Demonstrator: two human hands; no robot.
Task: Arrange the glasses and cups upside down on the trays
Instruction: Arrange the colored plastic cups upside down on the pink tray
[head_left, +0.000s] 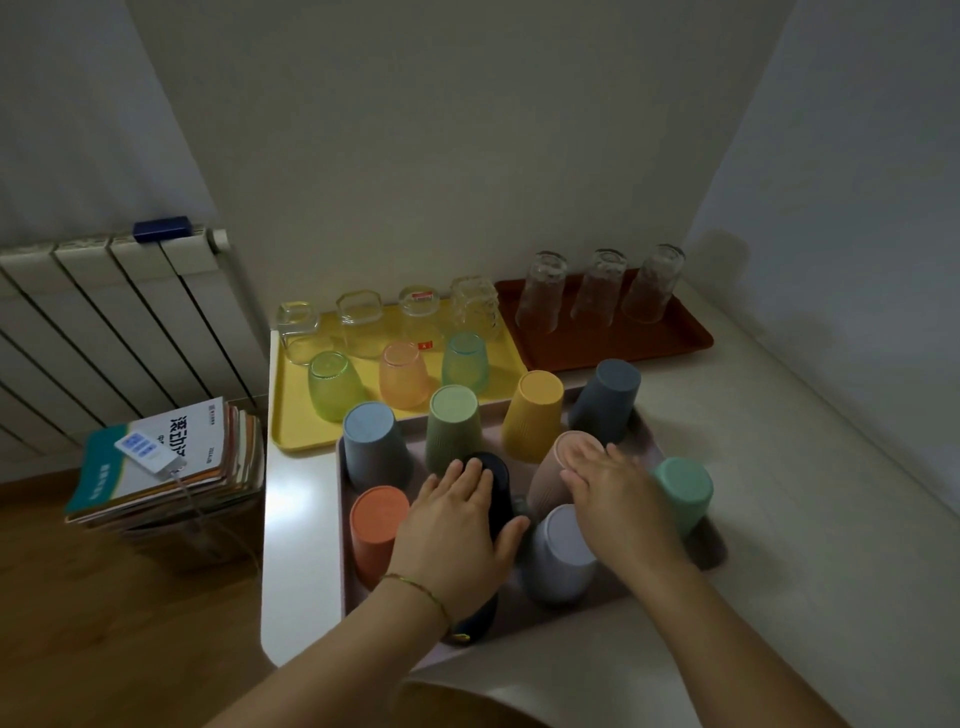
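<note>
With the left hand (457, 525) wrapped round the dark navy inverted cup (493, 483) and the right hand (618, 493) flat on the pink ribbed inverted cup (563, 467), both should be seated squarely near the middle of the pale pink tray (343, 571), clear of neighbouring cups.

1. The room is dim and greyish; the plain pale wall (415, 130) is evenly lit and darkens toward the upper corners.
2. Soft shadows fall right of the three tall clear glasses (597, 291) onto that wall.
3. Wide-angle distortion bends the white ribbed radiator (104, 322), left of the wall, and the wall's edges.
4. The right hand (618, 499) is smeared by motion blur; the left hand (457, 530) is sharper.
5. No strong glare shows on the glasses.
</note>
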